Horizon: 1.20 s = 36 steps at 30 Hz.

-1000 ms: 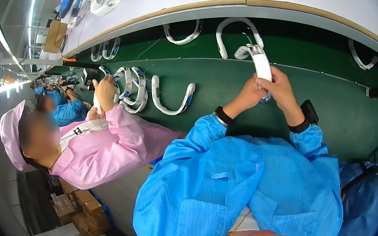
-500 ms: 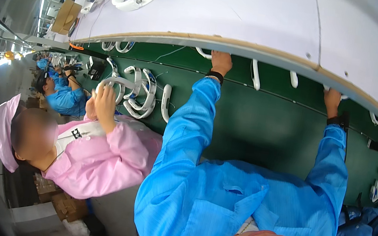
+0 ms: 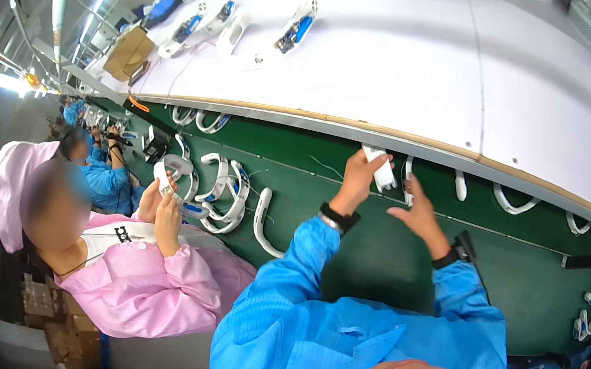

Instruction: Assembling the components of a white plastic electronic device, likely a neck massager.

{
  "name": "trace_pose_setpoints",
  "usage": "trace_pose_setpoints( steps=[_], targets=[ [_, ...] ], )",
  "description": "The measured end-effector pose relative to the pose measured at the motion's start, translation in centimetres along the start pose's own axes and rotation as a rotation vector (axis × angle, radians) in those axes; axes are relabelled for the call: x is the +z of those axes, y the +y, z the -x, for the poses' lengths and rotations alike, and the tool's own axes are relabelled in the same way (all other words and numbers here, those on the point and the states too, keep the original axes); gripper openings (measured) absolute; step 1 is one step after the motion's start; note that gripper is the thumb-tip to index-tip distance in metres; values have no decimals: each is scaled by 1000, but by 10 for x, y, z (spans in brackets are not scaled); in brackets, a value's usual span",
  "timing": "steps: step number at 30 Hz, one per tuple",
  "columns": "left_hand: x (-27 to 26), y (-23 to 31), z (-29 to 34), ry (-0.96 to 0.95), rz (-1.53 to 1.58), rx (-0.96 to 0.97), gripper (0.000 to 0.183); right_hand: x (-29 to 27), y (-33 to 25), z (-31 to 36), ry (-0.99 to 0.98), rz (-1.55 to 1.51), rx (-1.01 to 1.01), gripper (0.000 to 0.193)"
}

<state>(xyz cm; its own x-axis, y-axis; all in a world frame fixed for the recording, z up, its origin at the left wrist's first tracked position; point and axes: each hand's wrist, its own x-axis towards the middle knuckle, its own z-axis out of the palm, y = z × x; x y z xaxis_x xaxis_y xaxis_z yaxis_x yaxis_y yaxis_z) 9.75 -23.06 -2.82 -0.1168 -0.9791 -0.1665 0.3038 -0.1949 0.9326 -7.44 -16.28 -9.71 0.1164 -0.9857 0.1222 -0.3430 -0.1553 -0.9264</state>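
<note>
Just below the edge of the raised white shelf, my left hand (image 3: 359, 180) grips a white curved plastic housing (image 3: 381, 168) between thumb and fingers. To its right is my right hand (image 3: 421, 216), thumb spread away from the fingers and nothing visibly held. Its fingertips are beside another slim white curved housing (image 3: 408, 176), partly behind them; whether they touch it I cannot tell. Both hands are over the green work surface (image 3: 376, 252).
More white curved housings (image 3: 510, 203) line the far strip under the white shelf (image 3: 372, 67). Opened housings with blue parts (image 3: 296, 32) lie on that shelf. At my left, a person in pink (image 3: 146, 277) handles a white piece beside a cluster of curved housings (image 3: 235, 195).
My left hand has come out from the shelf edge and moved right, now with a white housing. My right hand has left the far right and swung left beside it. The view has shifted.
</note>
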Motion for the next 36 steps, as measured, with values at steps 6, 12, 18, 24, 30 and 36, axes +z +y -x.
trace_pose_setpoints(
  steps=[6, 12, 18, 24, 30, 36],
  targets=[
    [24, 1, 84, 100, 381, 124, 17, -9, -42, 27, -272, 213, -229, 60],
    [7, 11, 107, 28, 501, 153, 24, -54, -50, 59, -179, 146, -221, 13],
    [15, 18, 129, 43, 427, 259, 24, -121, -83, 97, -232, 122, -76, 11],
    [8, 20, 139, 185, 317, 294, 19, -179, -108, 135, -153, 57, -8, 13],
    [-17, 18, 142, 171, 380, 315, 22, -217, -109, 160, -113, -71, 62, 11],
    [-11, 17, 144, 101, 429, 238, 19, -204, -116, 157, 59, -333, -153, 8]
  ],
)
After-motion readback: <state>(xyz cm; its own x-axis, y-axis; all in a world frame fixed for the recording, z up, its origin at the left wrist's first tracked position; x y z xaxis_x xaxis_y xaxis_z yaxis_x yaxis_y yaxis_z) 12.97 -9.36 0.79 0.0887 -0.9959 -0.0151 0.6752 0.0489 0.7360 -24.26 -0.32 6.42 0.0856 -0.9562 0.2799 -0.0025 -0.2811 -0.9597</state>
